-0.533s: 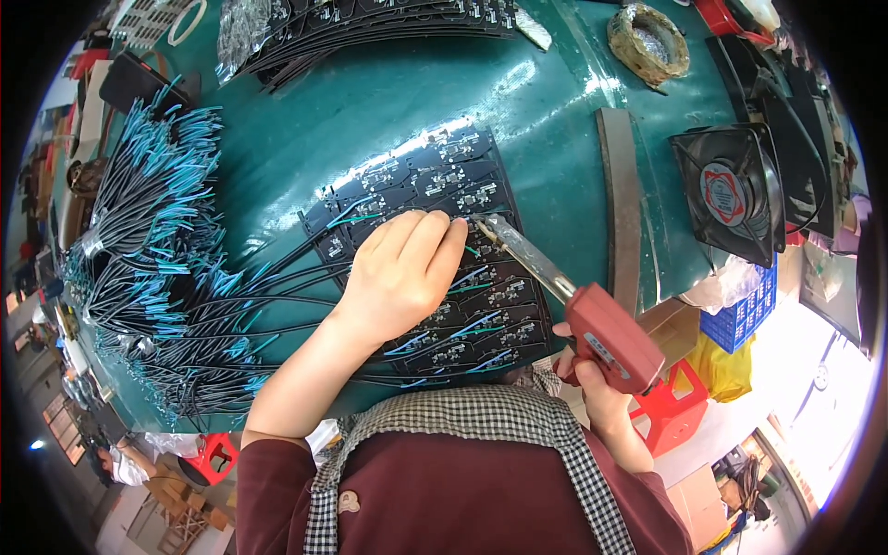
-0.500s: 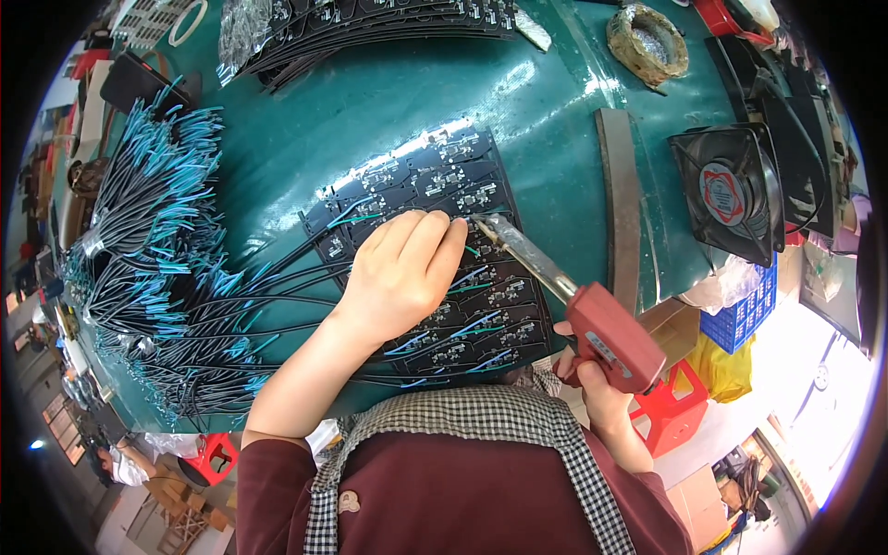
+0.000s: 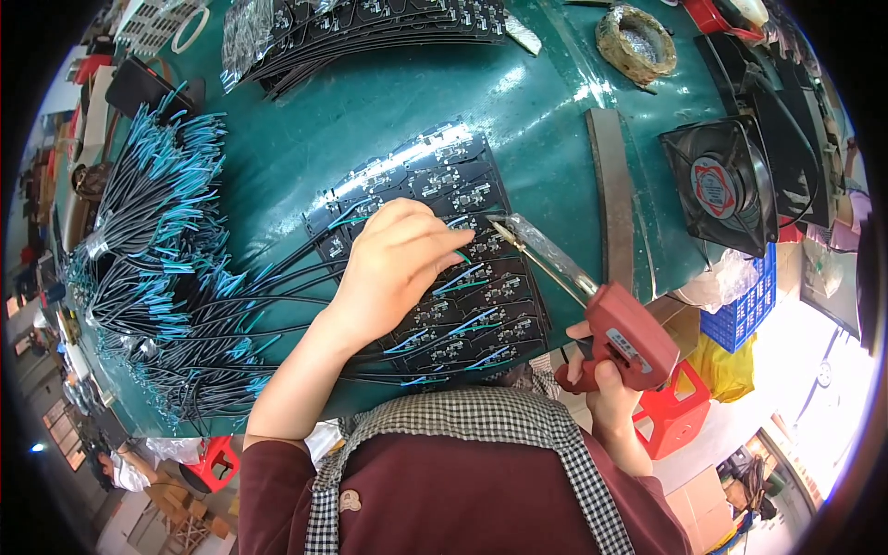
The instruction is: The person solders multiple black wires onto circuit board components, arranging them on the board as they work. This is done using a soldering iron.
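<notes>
Where left hand (image 3: pixel 393 268) curls, boards (image 3: pixel 497 285) (black), beneath

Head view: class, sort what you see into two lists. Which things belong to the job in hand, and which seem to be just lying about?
In the job:
- red soldering gun, in the right hand
- black circuit boards, under the left hand
- black cables with blue ends

Apparently just lying about:
- flat grey-brown bar
- blue crate
- yellow bag

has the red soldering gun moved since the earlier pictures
Yes. Judged against the black fan, the red soldering gun has shifted right, nearer to it.
</notes>
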A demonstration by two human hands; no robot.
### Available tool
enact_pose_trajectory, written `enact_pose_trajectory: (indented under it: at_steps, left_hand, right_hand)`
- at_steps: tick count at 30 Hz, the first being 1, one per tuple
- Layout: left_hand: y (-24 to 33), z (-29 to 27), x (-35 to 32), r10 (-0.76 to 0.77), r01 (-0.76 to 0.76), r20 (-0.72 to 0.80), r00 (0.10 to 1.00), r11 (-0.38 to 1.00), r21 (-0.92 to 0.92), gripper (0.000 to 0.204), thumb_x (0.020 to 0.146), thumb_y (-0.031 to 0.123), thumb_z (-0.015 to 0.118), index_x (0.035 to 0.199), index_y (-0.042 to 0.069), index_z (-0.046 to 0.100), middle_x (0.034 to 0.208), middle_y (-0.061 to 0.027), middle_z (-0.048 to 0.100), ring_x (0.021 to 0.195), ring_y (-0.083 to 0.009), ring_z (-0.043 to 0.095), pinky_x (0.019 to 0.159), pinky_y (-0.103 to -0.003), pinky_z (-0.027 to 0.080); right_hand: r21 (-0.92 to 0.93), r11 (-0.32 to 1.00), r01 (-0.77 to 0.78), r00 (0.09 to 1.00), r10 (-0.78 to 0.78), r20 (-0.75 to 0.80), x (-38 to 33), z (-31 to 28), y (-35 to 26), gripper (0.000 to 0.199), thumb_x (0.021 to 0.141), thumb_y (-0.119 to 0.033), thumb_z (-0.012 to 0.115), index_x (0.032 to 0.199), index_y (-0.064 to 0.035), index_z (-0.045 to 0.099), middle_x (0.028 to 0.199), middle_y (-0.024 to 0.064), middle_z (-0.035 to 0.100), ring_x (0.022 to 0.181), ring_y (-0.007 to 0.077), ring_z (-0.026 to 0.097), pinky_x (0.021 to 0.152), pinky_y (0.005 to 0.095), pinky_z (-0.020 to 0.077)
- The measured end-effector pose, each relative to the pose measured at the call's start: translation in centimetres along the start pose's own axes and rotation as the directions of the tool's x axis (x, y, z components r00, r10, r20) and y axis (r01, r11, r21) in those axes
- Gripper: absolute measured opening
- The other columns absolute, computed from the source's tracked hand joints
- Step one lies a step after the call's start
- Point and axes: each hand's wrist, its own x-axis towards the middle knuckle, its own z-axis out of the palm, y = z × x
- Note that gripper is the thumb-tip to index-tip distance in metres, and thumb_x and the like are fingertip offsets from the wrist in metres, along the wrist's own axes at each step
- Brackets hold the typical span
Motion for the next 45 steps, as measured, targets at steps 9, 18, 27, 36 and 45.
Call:
enact_pose_trajectory:
  at_steps: [9, 18, 27, 36, 45]
  left_hand:
    - [-0.1, -0.7, 0.3, -0.283, 0.305, 0.114, 0.952, 0.884, -0.353, 0.017, 0.07, 0.004, 0.071, 0.086, 0.005, 0.067, 0.076, -0.0039, 0.062, 0.08, -0.0201, 0.053, 0.073, -0.031, 0.044]
    - [0.7, 0.9, 0.5, -0.18, 0.18, -0.085, 0.98, 0.984, -0.015, 0.015, 0.067, 0.003, 0.07, 0.078, 0.006, 0.06, 0.081, -0.0046, 0.057, 0.083, -0.0237, 0.053, 0.074, -0.036, 0.043]
    - [1.2, 1.6, 0.6, -0.139, 0.155, -0.109, 0.984, 0.974, 0.164, 0.019, 0.061, 0.0, 0.068, 0.074, 0.006, 0.056, 0.079, -0.0051, 0.054, 0.083, -0.0247, 0.053, 0.074, -0.036, 0.042]
    - [1.3, 1.7, 0.7, -0.146, 0.165, -0.125, 0.981, 0.973, 0.162, 0.019, 0.061, -0.001, 0.068, 0.074, 0.005, 0.055, 0.08, -0.0061, 0.053, 0.083, -0.0256, 0.053, 0.074, -0.036, 0.043]
    - [1.0, 1.0, 0.4, -0.167, 0.186, -0.118, 0.979, 0.968, 0.169, 0.018, 0.062, 0.0, 0.067, 0.074, 0.006, 0.054, 0.078, -0.0062, 0.053, 0.081, -0.0261, 0.052, 0.073, -0.037, 0.041]
  right_hand:
    - [0.029, 0.999, -0.039, 0.999, 0.039, 0.0, -0.4, -0.2, 0.0, 0.061, 0.081, -0.025, 0.07, 0.127, 0.0034, 0.041, 0.109, 0.0216, 0.059, 0.065, 0.0158, 0.058, 0.056, 0.0248, 0.0471]
    - [-0.003, 0.999, -0.035, 0.999, 0.035, -0.002, -0.1, 0.3, 0.3, 0.064, 0.08, -0.027, 0.069, 0.128, 0.0034, 0.04, 0.106, 0.0226, 0.058, 0.062, 0.017, 0.056, 0.052, 0.0248, 0.0462]
    - [0.006, 0.995, -0.104, 0.995, 0.104, -0.001, -0.6, 0.1, 0.3, 0.056, 0.08, -0.025, 0.069, 0.122, 0.0025, 0.044, 0.092, 0.0143, 0.06, 0.063, 0.0147, 0.055, 0.054, 0.0247, 0.0454]
    - [0.022, 0.986, -0.164, 0.987, 0.164, 0.003, -1.7, -0.7, 1.1, 0.047, 0.081, -0.01, 0.066, 0.123, -0.0003, 0.047, 0.095, 0.01, 0.059, 0.072, 0.0137, 0.057, 0.064, 0.0258, 0.048]
    - [-0.075, 0.996, -0.045, 0.999, 0.043, -0.029, -0.3, 0.4, 0.5, 0.063, 0.082, -0.032, 0.066, 0.125, 0.0047, 0.039, 0.105, 0.0224, 0.057, 0.058, 0.0173, 0.054, 0.049, 0.025, 0.0437]
